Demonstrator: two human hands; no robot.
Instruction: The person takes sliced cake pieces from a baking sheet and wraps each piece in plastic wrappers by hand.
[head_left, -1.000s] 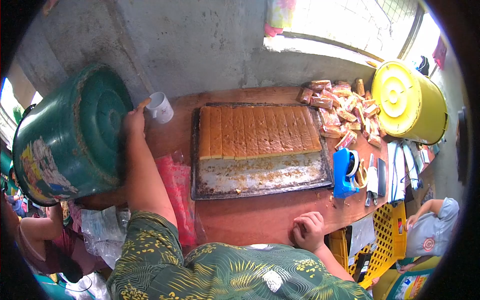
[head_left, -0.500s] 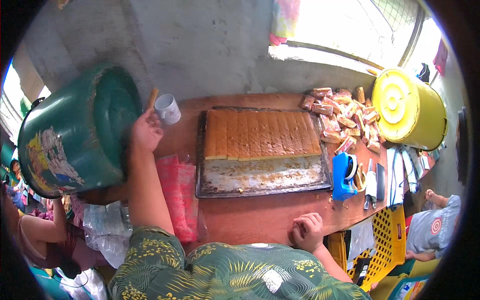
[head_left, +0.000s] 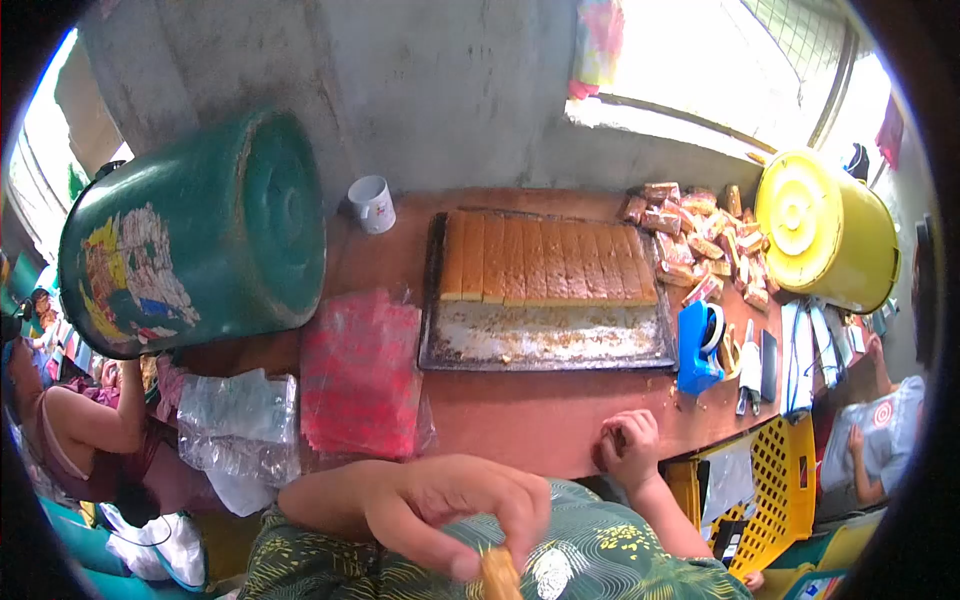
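Pinching a narrow golden-brown piece between thumb and bent fingers, the person's left hand is on the near side of the baking tray, well apart from it and in front of the patterned shirt. The right hand rests loosely curled, nearer the body than the tray's right corner; whether it presses on anything inside cannot be told.

Holding the piece well likely calls for a light, even pinch along its sides, since it looks as though hard pressure might dent it, and for keeping it clear of the shirt.

The piece is stick-like and plain in colour, slightly blurred, its lower end cut off by the view; whether it is wrapped cannot be told. In the tray lies a brown-topped slab cut into strips, with crumb-strewn metal along the near side. Left of the tray lie pinkish-red plastic sheets.
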